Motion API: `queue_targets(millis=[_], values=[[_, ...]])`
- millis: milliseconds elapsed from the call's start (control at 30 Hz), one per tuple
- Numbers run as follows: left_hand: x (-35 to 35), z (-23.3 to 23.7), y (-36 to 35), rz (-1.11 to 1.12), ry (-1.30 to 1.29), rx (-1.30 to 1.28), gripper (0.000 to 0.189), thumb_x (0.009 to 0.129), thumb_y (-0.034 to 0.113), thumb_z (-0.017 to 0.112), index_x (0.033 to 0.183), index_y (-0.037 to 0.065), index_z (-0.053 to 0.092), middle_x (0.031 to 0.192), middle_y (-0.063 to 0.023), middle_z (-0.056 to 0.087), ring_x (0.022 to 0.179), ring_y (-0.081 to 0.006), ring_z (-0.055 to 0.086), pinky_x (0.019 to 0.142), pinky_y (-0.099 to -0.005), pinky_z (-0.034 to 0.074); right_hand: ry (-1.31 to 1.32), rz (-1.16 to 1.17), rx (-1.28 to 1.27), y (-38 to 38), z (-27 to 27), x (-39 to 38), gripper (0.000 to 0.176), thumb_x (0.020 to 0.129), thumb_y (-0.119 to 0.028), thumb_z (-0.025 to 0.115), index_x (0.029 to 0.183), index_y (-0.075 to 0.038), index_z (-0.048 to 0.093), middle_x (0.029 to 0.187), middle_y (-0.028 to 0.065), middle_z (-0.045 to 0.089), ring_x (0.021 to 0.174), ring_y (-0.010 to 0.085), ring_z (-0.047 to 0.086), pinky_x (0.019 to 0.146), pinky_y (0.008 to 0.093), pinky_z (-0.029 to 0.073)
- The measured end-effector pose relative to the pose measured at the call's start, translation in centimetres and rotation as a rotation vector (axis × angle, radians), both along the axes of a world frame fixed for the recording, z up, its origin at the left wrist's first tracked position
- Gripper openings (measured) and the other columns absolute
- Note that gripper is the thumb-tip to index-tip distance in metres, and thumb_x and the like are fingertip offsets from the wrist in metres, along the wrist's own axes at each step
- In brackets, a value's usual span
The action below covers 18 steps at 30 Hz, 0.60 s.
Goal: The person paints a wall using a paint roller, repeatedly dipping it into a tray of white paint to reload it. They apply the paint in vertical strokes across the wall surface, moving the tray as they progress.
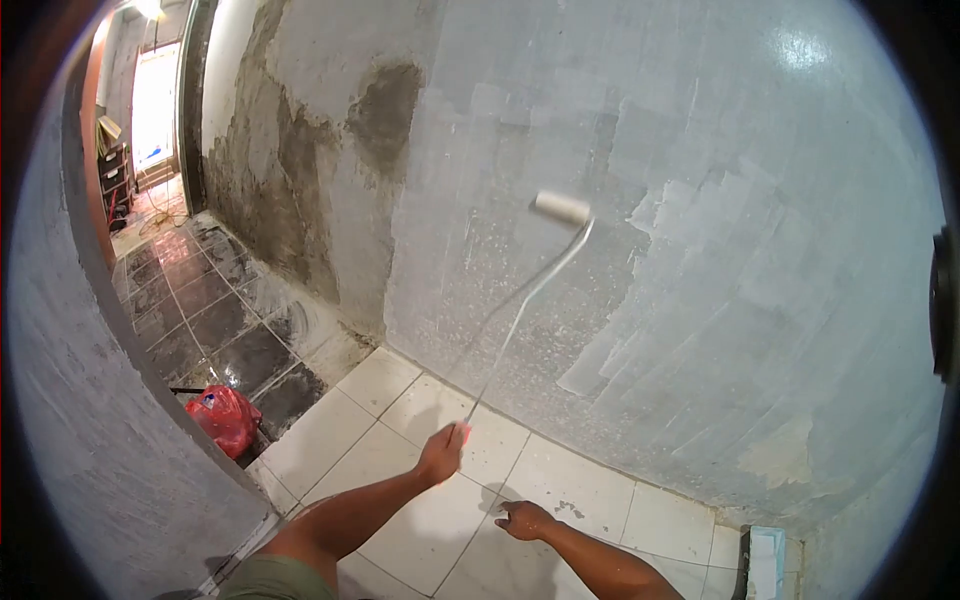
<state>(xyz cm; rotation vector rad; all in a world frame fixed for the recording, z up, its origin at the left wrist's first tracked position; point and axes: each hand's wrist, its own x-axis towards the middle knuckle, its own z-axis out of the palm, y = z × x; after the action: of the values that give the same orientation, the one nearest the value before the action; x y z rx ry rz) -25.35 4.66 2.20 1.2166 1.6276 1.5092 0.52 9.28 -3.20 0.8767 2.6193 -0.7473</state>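
Note:
My left hand (442, 455) is wrapped round the red handle of a paint roller (527, 300). The roller's long thin metal rod slants up and to the right. At its end, the white roller sleeve (562, 208) is slightly blurred and overlaps the patchy grey wall (540, 255). Lower and to the right, my right hand (527, 520) hangs over the white floor tiles with nothing visible in it, its fingers loosely bent and a little apart.
A tray-like container (766, 562) stands on the floor at the lower right. A red plastic bag (224, 420) lies by the wall edge at left. Dark wet-looking tiles (205, 305) lead to a doorway. Bare, stained plaster (310, 170) covers the wall's left part.

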Motion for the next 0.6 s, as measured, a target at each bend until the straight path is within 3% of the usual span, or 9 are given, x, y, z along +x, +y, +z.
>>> queue_targets(millis=[67,167,233,300,333,400,500,567,600], values=[[-0.5,2.5,4.0,-0.004,0.04,0.154,0.048,0.107,0.042,0.036,0.094,0.001,0.057,0.075,-0.0077,0.055,0.062,-0.018,0.051,0.059,-0.0346,0.046,0.048,0.022,0.073,0.0,-0.9,0.0,0.055,0.095,-0.04,0.057,0.126,0.006,0.056,0.111,0.026,0.067,0.108,0.0427,0.063,0.094,0.0469,0.049],[0.4,13.4,6.2,-0.004,-0.053,0.144,0.049,0.107,0.044,0.037,0.094,0.001,0.057,0.074,-0.0097,0.055,0.062,-0.0195,0.053,0.059,-0.0345,0.046,0.032,0.076,-0.002,-0.1,0.1,-0.2,0.056,0.095,-0.041,0.056,0.126,0.005,0.056,0.118,0.0275,0.065,0.113,0.0433,0.06,0.098,0.0463,0.048],[0.4,15.5,7.6,0.006,-0.006,0.164,0.049,0.107,0.044,0.037,0.095,0.001,0.058,0.075,-0.0104,0.055,0.062,-0.0201,0.054,0.059,-0.0346,0.047,-0.01,0.052,-0.005,-0.2,0.0,-0.3,0.056,0.096,-0.042,0.055,0.127,0.005,0.055,0.119,0.0277,0.064,0.115,0.0428,0.06,0.099,0.0463,0.047],[1.0,16.3,7.8,-0.084,-0.189,0.151,0.045,0.108,0.043,0.036,0.089,0.005,0.052,0.064,-0.0032,0.046,0.052,-0.0134,0.05,0.05,-0.0328,0.046,-0.057,0.026,-0.011,-0.4,-0.4,0.3,0.057,0.096,-0.042,0.055,0.128,0.004,0.055,0.12,0.0278,0.064,0.116,0.0422,0.059,0.1,0.0463,0.046],[1.1,15.5,7.4,-0.085,-0.195,0.15,0.045,0.108,0.043,0.036,0.089,0.005,0.052,0.064,-0.0032,0.046,0.052,-0.0134,0.05,0.05,-0.0328,0.046,-0.044,0.042,-0.016,-0.4,-0.8,0.8,0.057,0.096,-0.042,0.055,0.129,0.004,0.055,0.12,0.0275,0.064,0.116,0.0421,0.059,0.1,0.0466,0.046],[1.0,11.6,5.8,-0.08,-0.079,0.058,0.045,0.107,0.04,0.037,0.098,0.001,0.058,0.075,-0.0135,0.056,0.066,-0.022,0.06,0.063,-0.0367,0.048,-0.029,0.06,-0.018,-0.3,-1.6,1.3,0.057,0.096,-0.042,0.055,0.13,0.003,0.054,0.12,0.0272,0.064,0.117,0.0419,0.059,0.1,0.0469,0.046],[0.5,0.1,3.4,-0.054,0.095,0.123,0.039,0.107,0.034,0.037,0.096,0.002,0.058,0.075,-0.0141,0.056,0.065,-0.024,0.06,0.065,-0.0392,0.049,-0.083,0.028,-0.01,-0.7,-1.7,1.6,0.056,0.096,-0.042,0.055,0.133,0.0,0.054,0.12,0.0259,0.065,0.117,0.042,0.059,0.101,0.0474,0.046],[0.2,-2.3,0.7,-0.06,0.126,0.091,0.038,0.107,0.032,0.038,0.095,0.002,0.057,0.076,-0.0148,0.056,0.067,-0.0256,0.06,0.066,-0.04,0.049,-0.209,0.017,-0.091,-1.2,0.7,1.0,0.055,0.096,-0.04,0.055,0.136,-0.002,0.052,0.129,0.0244,0.061,0.125,0.0386,0.055,0.104,0.0463,0.044],[0.3,-2.5,-0.6,-0.092,-0.005,-0.056,0.039,0.107,0.032,0.037,0.094,0.002,0.057,0.076,-0.0158,0.056,0.07,-0.027,0.06,0.069,-0.0407,0.048,-0.208,0.017,-0.093,-1.4,0.6,1.1,0.055,0.096,-0.04,0.055,0.136,-0.002,0.052,0.129,0.0244,0.061,0.125,0.0386,0.055,0.104,0.0463,0.044]])
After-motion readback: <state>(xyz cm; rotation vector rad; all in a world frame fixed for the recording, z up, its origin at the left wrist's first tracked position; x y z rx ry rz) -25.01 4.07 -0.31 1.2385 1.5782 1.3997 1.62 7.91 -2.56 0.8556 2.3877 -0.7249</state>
